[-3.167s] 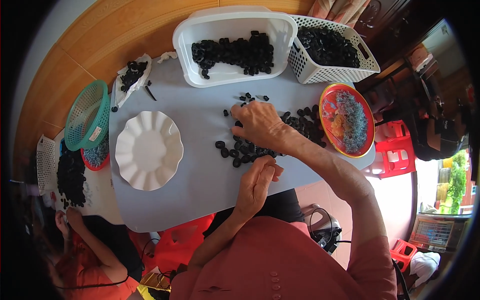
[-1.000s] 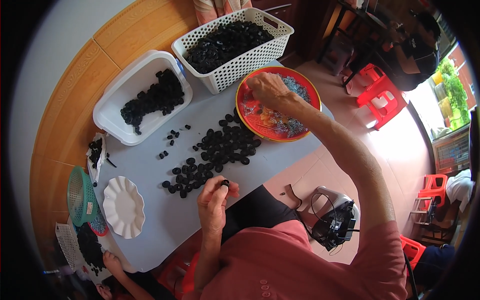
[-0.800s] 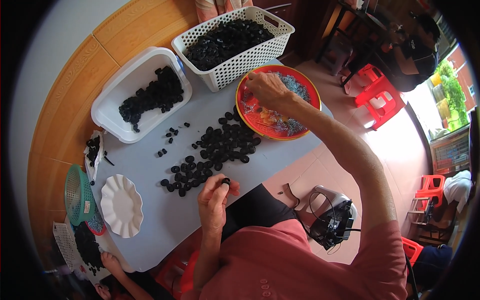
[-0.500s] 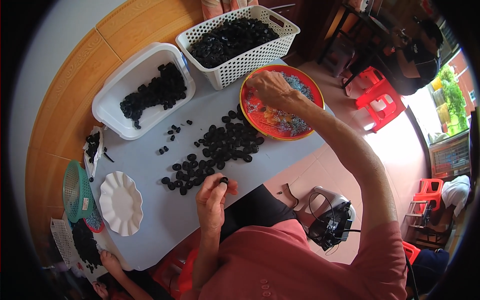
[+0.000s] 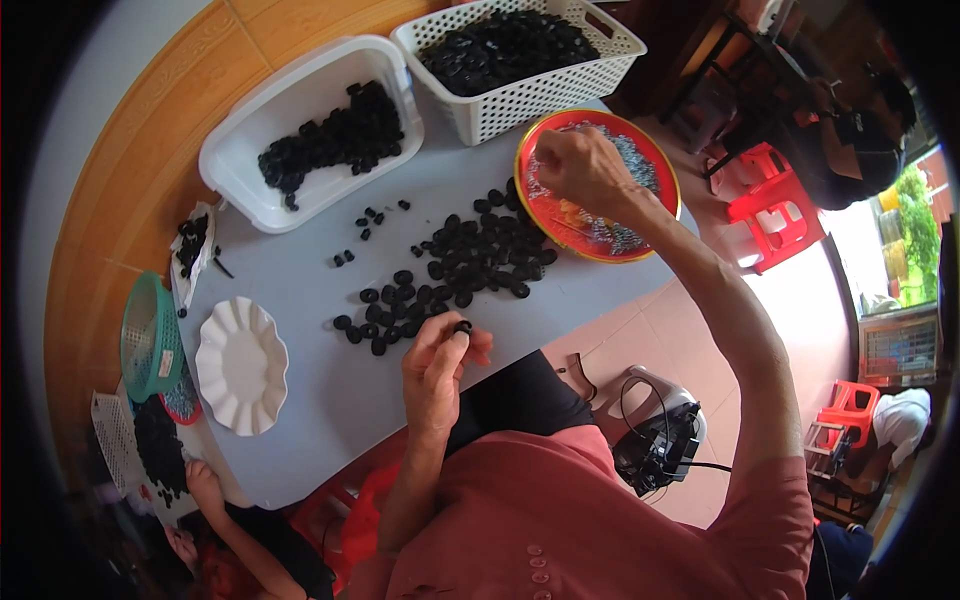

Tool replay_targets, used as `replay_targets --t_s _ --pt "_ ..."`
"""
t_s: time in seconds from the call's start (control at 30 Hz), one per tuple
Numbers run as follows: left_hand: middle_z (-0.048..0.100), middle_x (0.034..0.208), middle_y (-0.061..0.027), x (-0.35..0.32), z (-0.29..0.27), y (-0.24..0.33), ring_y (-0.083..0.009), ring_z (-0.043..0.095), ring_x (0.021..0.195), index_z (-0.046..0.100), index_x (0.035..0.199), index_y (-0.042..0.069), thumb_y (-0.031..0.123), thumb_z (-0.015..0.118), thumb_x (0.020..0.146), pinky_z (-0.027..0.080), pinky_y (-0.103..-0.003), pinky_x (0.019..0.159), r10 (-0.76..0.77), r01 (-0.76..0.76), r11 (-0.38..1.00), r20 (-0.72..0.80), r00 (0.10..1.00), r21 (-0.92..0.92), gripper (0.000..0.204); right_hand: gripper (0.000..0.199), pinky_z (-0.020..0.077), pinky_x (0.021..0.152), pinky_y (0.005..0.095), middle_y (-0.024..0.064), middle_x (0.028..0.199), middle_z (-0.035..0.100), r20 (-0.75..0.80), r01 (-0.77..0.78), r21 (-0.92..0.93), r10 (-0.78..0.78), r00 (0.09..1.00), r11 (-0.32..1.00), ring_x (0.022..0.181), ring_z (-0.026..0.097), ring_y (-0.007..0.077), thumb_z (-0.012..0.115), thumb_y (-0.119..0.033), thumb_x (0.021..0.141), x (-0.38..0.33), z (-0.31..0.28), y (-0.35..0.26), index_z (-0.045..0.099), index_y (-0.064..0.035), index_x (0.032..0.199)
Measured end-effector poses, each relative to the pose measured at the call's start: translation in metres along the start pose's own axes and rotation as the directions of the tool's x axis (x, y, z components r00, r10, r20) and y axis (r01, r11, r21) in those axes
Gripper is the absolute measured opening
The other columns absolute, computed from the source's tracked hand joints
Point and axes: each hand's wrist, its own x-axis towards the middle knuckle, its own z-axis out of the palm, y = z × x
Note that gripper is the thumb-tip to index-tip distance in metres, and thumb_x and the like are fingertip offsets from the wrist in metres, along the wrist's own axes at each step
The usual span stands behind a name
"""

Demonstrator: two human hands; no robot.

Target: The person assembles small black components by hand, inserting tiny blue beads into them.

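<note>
My left hand (image 5: pixel 432 375) is raised over the near edge of the table, thumb and fingers pinching a small black ring-shaped part (image 5: pixel 463 327). My right hand (image 5: pixel 580 168) is over the left side of a round red tray (image 5: pixel 672 185) with a yellow rim. Its fingers are curled in and point down; whether they hold anything is hidden. Small silvery metal pieces (image 5: pixel 640 165) lie scattered in that tray, with some orange showing at its bottom. Between my hands, a loose pile of round black parts (image 5: pixel 475 255) spreads over the pale table (image 5: pixel 320 400).
At the back stand a white perforated basket (image 5: pixel 545 108) and a white tub (image 5: pixel 225 150), both holding black parts. A scalloped white plate (image 5: pixel 243 368) and a green colander (image 5: pixel 150 345) are at the left. Another person's hand (image 5: pixel 205 487) is lower left. Red stools (image 5: pixel 775 215) stand right.
The whole view has shifted, so the table and its things appear further up and right. My right hand remains over the tray, its fingers more curled. My left hand keeps its pinch.
</note>
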Motion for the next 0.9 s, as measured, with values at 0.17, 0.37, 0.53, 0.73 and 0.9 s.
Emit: replay_targets --t_s 0.17,0.37,0.53,0.73,0.9 --pt "0.067 0.089 -0.0122 0.001 -0.005 0.003 -0.0149 0.061 0.075 0.057 0.108 -0.004 0.009 0.053 0.091 0.05 -0.028 0.071 0.021 -0.022 0.999 -0.014 1.0 -0.042 0.021 0.012 0.0542 0.067 0.0264 0.0071 0.075 0.068 0.228 -0.162 0.584 0.031 0.973 0.795 0.067 0.066 0.0125 0.067 -0.004 0.073 -0.026 -0.01 -0.082 0.069 -0.0015 0.084" --pt "0.067 0.09 -0.0107 0.0 -0.017 0.0 -0.0132 0.06 0.075 0.058 0.11 -0.002 0.013 0.056 0.094 0.049 -0.027 0.072 0.066 -0.067 0.995 -0.005 0.998 -0.068 0.022 0.016 0.0509 0.064 0.0241 0.0051 0.082 0.068 0.307 -0.109 0.685 -0.15 0.94 0.72 0.074 0.064 0.0092 0.066 -0.001 0.077 -0.046 0.011 -0.118 0.072 -0.0037 0.092" --pt "0.067 0.09 -0.0091 0.0 -0.021 0.003 -0.012 0.06 0.076 0.058 0.111 -0.002 0.014 0.056 0.095 0.049 -0.026 0.073 0.114 -0.11 0.989 0.034 0.993 -0.096 0.023 0.018 0.0519 0.064 0.0273 0.0065 0.082 0.068 0.306 -0.116 0.713 -0.159 0.939 0.691 0.072 0.065 0.0149 0.065 -0.002 0.077 -0.046 0.016 -0.13 0.073 -0.0063 0.092" --pt "0.067 0.089 -0.0079 0.001 -0.027 0.004 -0.0109 0.059 0.076 0.058 0.113 -0.001 0.014 0.055 0.096 0.049 -0.026 0.073 0.156 -0.15 0.985 0.064 0.986 -0.086 0.022 0.021 0.0519 0.064 0.0285 0.0081 0.081 0.066 0.236 -0.044 0.702 -0.175 0.956 0.711 0.072 0.066 0.0177 0.064 0.0 0.077 -0.046 0.022 -0.138 0.072 -0.0056 0.095" --pt "0.066 0.088 -0.007 0.002 -0.032 0.004 -0.0105 0.058 0.075 0.058 0.112 -0.001 0.013 0.054 0.097 0.049 -0.025 0.073 0.173 -0.168 0.981 0.043 0.984 -0.095 0.021 0.016 0.0523 0.064 0.0292 0.0091 0.082 0.066 0.251 -0.058 0.716 -0.179 0.951 0.696 0.072 0.066 0.0192 0.063 -0.002 0.078 -0.046 0.029 -0.149 0.072 -0.0038 0.092"
